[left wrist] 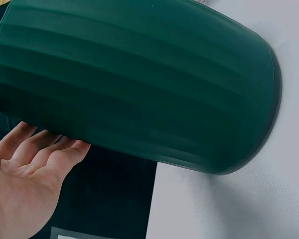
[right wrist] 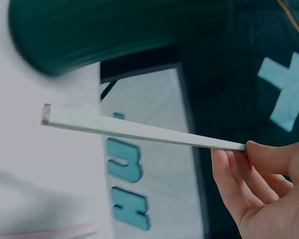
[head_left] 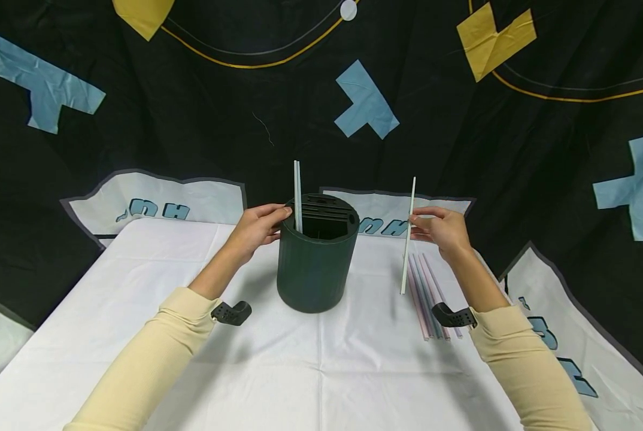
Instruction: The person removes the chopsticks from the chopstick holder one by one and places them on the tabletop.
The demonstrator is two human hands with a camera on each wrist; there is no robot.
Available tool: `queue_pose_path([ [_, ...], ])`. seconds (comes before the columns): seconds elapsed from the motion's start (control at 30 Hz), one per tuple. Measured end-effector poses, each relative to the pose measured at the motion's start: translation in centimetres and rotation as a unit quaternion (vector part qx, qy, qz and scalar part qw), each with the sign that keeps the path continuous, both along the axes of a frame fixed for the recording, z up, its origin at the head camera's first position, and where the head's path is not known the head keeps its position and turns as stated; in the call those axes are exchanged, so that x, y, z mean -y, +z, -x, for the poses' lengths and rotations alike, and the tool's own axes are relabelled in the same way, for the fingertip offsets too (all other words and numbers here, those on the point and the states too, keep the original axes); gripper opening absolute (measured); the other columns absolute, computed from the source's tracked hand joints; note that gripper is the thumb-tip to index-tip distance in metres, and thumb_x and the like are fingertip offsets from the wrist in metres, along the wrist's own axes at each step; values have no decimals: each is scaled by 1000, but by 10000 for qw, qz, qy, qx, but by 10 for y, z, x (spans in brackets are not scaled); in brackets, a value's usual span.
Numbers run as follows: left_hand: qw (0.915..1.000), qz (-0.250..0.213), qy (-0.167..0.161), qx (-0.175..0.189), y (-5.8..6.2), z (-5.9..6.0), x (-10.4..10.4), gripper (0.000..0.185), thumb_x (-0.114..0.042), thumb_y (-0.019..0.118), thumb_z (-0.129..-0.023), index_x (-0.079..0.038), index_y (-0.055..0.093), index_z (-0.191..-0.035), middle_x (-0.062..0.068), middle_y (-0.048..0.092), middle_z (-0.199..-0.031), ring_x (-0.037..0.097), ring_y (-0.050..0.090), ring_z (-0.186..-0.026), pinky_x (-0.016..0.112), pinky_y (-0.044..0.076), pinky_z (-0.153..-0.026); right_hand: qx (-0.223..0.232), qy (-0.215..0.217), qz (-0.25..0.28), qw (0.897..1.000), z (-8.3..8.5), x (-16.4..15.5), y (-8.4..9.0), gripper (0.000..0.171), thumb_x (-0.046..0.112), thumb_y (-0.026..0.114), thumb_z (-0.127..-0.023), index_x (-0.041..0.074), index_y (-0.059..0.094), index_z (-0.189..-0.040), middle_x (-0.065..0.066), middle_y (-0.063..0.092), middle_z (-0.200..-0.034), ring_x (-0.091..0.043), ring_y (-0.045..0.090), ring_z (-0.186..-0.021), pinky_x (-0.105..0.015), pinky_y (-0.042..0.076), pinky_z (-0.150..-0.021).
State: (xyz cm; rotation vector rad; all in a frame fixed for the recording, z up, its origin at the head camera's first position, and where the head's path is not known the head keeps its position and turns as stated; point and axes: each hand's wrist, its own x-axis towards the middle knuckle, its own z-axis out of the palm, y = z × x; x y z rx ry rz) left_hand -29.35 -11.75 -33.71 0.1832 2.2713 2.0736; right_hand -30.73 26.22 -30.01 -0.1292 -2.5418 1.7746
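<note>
A dark green, round knife block (head_left: 316,272) with slots and a wide opening in its top stands on the white-covered table. My left hand (head_left: 259,227) grips its upper left side, thumb at the rim; in the left wrist view the fingers (left wrist: 65,149) press against the ribbed wall. Two pale chopsticks (head_left: 297,197) stand upright in the wide opening. To the right of the block, my right hand (head_left: 441,230) pinches a white chopstick (right wrist: 139,133) near its upper part, holding it nearly upright above the table, its thicker square end down.
Several pastel pink, blue and purple chopsticks (head_left: 429,299) lie side by side on the table (head_left: 278,377), below the right hand. Behind the table hangs a black cloth (head_left: 219,131) with blue and yellow shapes. A dark band sits on each wrist.
</note>
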Motion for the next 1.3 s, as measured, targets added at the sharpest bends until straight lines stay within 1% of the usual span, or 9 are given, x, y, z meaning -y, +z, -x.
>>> queue_pose_path([
  [0.13,10000,1,4,15,0,0,0,49,-33,61,-101,-4,57,-140,17,62,-137,29,66,-119,42,54,-102,191,-73,-133,9997,3,-5,-18,37,15,61,-102,-4,61,-134,5,68,-92,-6,72,-75,-25,62,-77],
  [0.3,10000,-2,23,3,0,-1,0,48,-32,61,-101,-4,57,-140,17,62,-137,32,65,-122,42,54,-102,261,-143,-88,9995,6,-13,-41,38,13,63,-100,-9,60,-132,7,69,-85,-6,71,-71,-23,62,-71],
  [0.43,10000,31,23,-12,0,-1,0,48,-32,61,-102,-4,57,-140,17,62,-138,33,64,-123,43,54,-102,346,-97,-121,9993,7,-20,-58,39,11,64,-99,-12,60,-130,8,69,-83,-7,70,-68,-22,62,-68],
  [0.63,10000,19,36,12,0,-1,0,49,-33,61,-102,-4,57,-140,17,62,-138,32,64,-123,43,54,-102,525,68,-286,9982,9,-29,-77,39,9,64,-98,-14,59,-129,3,71,-88,-8,70,-70,-24,62,-70],
  [0.73,10000,-4,56,25,0,0,0,48,-33,62,-101,-5,57,-140,16,63,-137,31,65,-122,42,54,-102,628,174,-385,9971,10,-33,-86,39,7,64,-98,-15,59,-129,0,72,-91,-10,71,-72,-26,63,-71],
  [0.83,10000,2,60,9,-1,1,0,48,-33,62,-101,-5,58,-140,16,63,-136,30,66,-121,41,55,-102,784,232,-358,9960,11,-35,-94,39,7,64,-98,-15,58,-130,-2,73,-91,-10,72,-72,-26,63,-70],
  [0.97,10000,0,55,1,-1,1,1,47,-33,61,-102,-5,58,-140,16,63,-136,30,66,-120,41,55,-102,990,249,-275,9944,13,-36,-104,41,7,65,-97,-15,57,-132,-5,73,-92,-10,71,-72,-26,63,-70],
  [1.07,10000,-28,37,-5,-1,1,1,48,-33,62,-101,-5,58,-140,17,63,-136,30,66,-120,42,54,-102,1099,227,-314,9932,14,-36,-111,42,7,65,-97,-14,57,-132,-5,72,-92,-9,70,-71,-25,62,-70],
  [1.3,10000,-12,-4,-41,-1,1,1,48,-33,61,-101,-4,58,-140,17,62,-136,30,66,-119,43,54,-102,1220,192,-406,9915,14,-36,-119,43,9,64,-99,-14,56,-134,-3,70,-89,-8,68,-70,-27,63,-71],
])
